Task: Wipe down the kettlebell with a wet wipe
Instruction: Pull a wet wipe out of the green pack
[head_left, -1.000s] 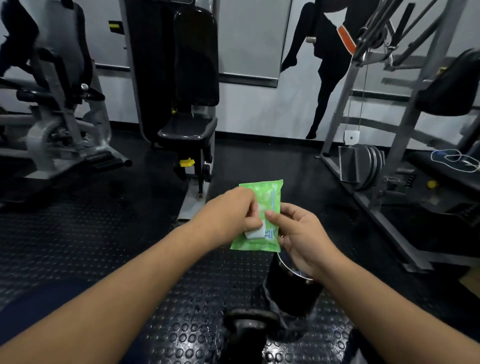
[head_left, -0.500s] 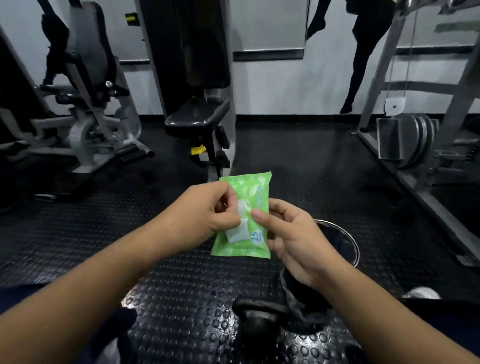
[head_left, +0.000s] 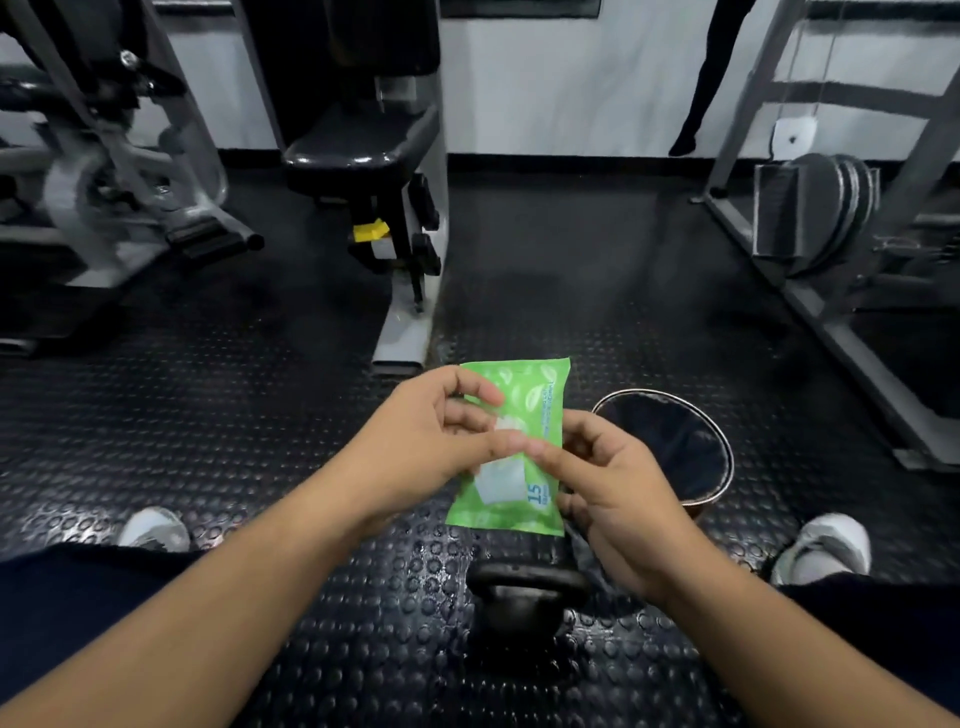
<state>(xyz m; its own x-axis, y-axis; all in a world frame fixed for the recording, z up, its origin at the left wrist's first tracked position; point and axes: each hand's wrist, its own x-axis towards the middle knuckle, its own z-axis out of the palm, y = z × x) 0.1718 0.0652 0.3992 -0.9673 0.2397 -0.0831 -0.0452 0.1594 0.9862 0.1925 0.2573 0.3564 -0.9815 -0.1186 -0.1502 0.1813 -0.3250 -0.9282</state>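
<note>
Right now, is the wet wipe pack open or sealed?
Open: the white flap hangs peeled down the wet wipe pack, and the left hand pinches white wipe at the opening.

A round black bin (head_left: 675, 441) stands just right of the grip (head_left: 511, 441); a machine seat (head_left: 358, 150) lies beyond, weight plates (head_left: 826, 208) far right.

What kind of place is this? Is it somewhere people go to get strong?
Most likely a gym. A kettlebell stands on a studded rubber floor, a padded machine seat is ahead, and weight plates are stacked on a frame at the right.
</note>
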